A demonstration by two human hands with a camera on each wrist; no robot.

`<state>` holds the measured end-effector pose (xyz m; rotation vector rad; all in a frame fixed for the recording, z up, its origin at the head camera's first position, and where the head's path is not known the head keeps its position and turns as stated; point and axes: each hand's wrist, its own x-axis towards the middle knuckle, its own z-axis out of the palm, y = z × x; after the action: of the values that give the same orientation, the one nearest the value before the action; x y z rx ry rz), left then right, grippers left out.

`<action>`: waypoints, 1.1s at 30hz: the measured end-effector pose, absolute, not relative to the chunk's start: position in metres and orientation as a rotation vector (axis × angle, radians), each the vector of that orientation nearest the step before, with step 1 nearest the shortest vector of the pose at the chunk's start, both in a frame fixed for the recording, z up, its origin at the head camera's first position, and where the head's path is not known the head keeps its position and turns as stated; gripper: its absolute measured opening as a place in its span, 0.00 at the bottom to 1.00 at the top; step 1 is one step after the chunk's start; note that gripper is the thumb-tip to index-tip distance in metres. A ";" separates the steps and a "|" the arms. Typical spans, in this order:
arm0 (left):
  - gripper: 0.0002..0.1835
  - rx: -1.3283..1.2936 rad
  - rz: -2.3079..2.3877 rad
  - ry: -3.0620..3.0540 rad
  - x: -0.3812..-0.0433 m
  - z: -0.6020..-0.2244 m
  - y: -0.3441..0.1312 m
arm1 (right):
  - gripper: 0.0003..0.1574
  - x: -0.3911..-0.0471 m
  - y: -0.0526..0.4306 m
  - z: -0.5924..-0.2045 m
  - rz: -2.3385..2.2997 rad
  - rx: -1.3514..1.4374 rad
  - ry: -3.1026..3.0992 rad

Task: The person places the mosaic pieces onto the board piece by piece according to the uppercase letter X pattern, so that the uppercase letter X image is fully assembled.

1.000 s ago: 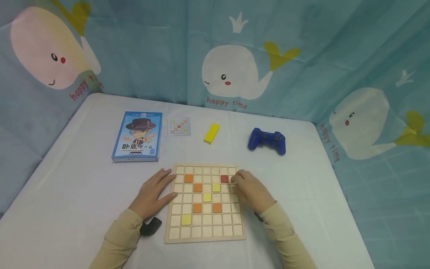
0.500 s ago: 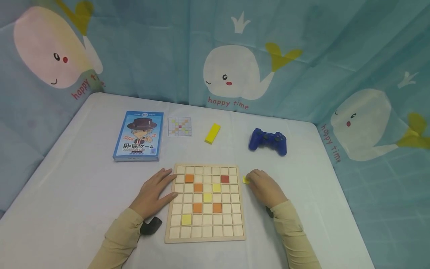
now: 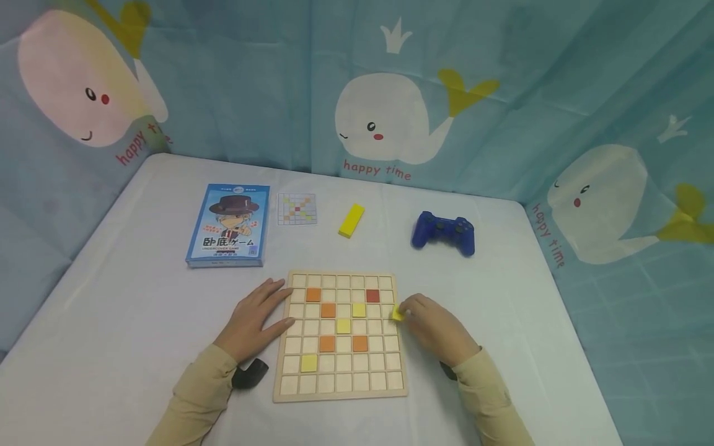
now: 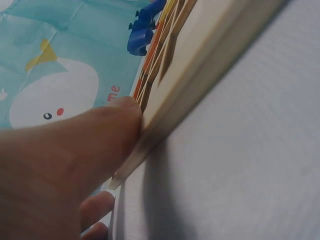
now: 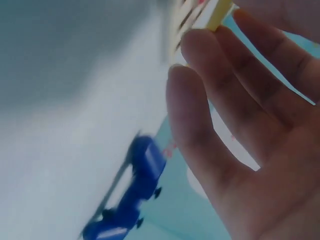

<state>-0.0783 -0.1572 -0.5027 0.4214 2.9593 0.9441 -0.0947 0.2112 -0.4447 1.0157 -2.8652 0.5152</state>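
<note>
A square wooden grid board (image 3: 340,397) lies on the white table, with orange tiles, such as one orange tile (image 3: 313,295), several yellow tiles and a red tile (image 3: 372,296) in its cells. My left hand (image 3: 251,322) rests at the board's left edge, fingers extended; in the left wrist view its thumb (image 4: 115,125) touches the wooden rim. My right hand (image 3: 437,328) pinches a yellow tile (image 3: 397,314) at the board's right edge, overlapping the rim in the head view. In the right wrist view the yellow tile (image 5: 219,15) shows between the fingertips.
Behind the board are a blue game box (image 3: 229,226), a pattern card (image 3: 297,209) with a coloured grid, a yellow block (image 3: 351,220) and a blue game controller (image 3: 443,233). A blue-green curtain (image 3: 268,93) with whales hangs behind the table.
My right hand went from the board's right edge out to the right, where a yellow tile showed at its fingertips, then came back to the edge with it. My left hand stayed put.
</note>
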 end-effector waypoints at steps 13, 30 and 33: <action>0.33 0.422 0.946 2.961 -0.080 -0.502 -0.159 | 0.12 -0.048 0.195 -0.454 0.612 1.274 -2.792; 0.34 0.402 0.940 2.971 -0.077 -0.502 -0.160 | 0.13 -0.046 0.184 -0.463 0.600 1.265 -2.741; 0.34 0.411 0.942 2.977 -0.076 -0.502 -0.160 | 0.12 -0.045 0.184 -0.462 0.596 1.273 -2.740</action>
<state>-0.0763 -0.1603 -0.5022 0.4106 2.9772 0.9422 -0.0454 0.1841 -0.4622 1.2730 -2.7401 0.5958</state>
